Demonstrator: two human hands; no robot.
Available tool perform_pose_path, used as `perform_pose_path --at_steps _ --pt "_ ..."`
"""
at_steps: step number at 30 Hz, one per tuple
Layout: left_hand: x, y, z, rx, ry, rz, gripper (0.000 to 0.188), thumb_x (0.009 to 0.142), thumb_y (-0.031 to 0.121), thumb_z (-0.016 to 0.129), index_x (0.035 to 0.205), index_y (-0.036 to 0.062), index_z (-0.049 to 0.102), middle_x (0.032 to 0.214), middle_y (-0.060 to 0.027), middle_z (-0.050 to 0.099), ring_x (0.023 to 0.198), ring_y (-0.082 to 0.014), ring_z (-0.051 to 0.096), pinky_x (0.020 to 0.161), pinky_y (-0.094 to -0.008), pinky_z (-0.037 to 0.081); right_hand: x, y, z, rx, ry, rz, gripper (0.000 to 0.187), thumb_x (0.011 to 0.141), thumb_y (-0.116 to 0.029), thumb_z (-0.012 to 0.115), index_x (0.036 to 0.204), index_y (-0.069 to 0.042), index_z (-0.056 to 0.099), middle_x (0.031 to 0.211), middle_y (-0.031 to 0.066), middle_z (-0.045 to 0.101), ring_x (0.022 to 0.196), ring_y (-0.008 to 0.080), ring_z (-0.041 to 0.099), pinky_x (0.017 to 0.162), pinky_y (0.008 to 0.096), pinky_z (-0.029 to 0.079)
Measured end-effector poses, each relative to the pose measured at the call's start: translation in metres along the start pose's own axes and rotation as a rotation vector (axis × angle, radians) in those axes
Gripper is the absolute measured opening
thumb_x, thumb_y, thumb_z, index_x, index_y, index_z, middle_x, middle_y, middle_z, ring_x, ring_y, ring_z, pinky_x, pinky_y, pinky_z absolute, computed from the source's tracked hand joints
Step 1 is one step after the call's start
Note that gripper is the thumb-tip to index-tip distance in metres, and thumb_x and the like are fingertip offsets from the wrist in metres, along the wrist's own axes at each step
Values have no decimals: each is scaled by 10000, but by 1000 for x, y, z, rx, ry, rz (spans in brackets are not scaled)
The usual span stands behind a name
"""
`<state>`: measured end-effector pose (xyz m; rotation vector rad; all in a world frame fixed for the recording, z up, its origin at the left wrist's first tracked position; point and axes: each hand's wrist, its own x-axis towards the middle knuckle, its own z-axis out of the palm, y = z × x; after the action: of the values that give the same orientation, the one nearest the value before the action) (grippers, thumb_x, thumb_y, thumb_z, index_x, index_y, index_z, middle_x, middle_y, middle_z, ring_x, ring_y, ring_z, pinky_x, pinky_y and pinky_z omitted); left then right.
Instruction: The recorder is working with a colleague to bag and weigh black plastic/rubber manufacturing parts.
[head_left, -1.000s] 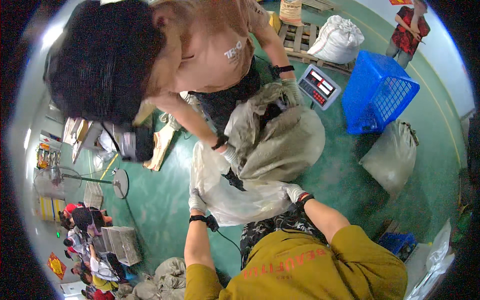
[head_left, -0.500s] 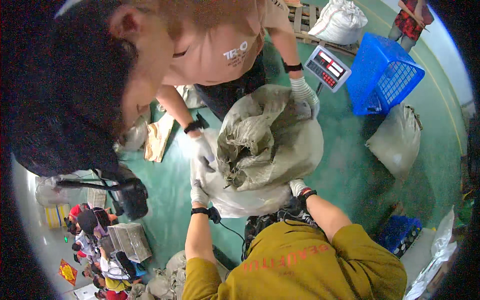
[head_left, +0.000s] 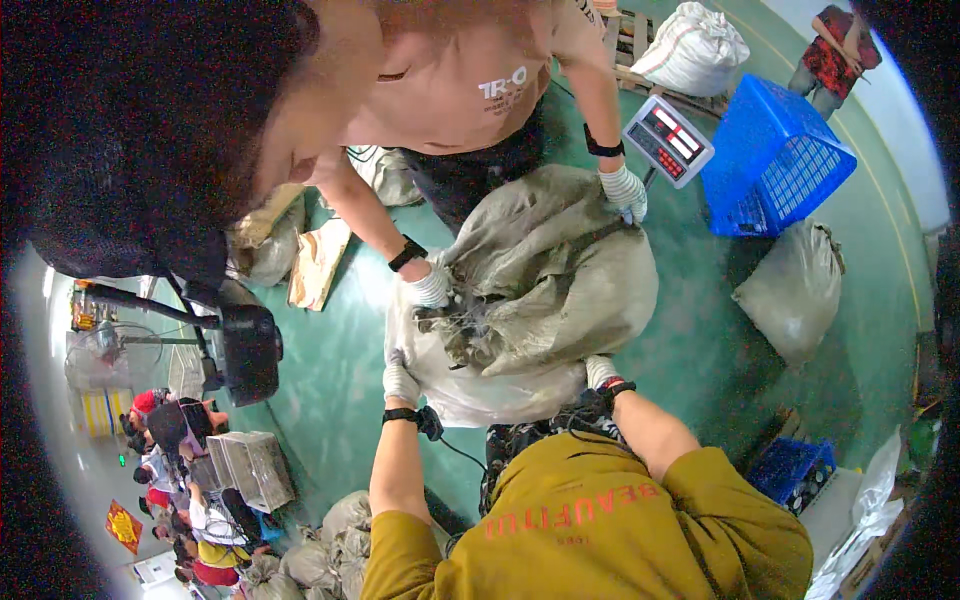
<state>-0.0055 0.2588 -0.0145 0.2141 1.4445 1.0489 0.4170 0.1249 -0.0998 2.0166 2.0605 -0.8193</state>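
A bulky grey-green woven sack (head_left: 560, 240) lies bunched over a pale translucent plastic bag (head_left: 500, 395), in front of me. My left hand (head_left: 400, 382), in a white knitted glove, is closed on the plastic bag's near left side. At the near right side my gloved right hand (head_left: 602, 373) grips the bag's edge, its fingertips partly hidden. Across from me, a co-worker in striped white gloves has one hand (head_left: 432, 288) on the sack's gathered, frayed mouth (head_left: 470, 335) and the other hand (head_left: 624, 193) on its far right side.
Beyond the sack stand a scale display (head_left: 668, 140) and a tipped blue plastic crate (head_left: 775, 160). A filled sack (head_left: 795, 290) sits at the right, a white sack (head_left: 692, 50) on a pallet behind. Several sacks (head_left: 340, 545) and grey crates (head_left: 250, 470) lie lower left, near other people.
The co-worker's left-side hand has moved from the plastic bag onto the sack's gathered mouth. The sack's top has been drawn flatter. My hands keep their places.
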Motion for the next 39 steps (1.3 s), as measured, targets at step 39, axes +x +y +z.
perform_pose_path --at_steps 39 --pt "-76 31 16 -99 152 -2 389 939 272 492 1256 47 491 1169 -83 577 1015 -232 552 905 -369 453 4 26 -6 474 -201 202 754 686 -480 664 1309 -104 464 1370 106 436 1183 304 475 993 367 386"
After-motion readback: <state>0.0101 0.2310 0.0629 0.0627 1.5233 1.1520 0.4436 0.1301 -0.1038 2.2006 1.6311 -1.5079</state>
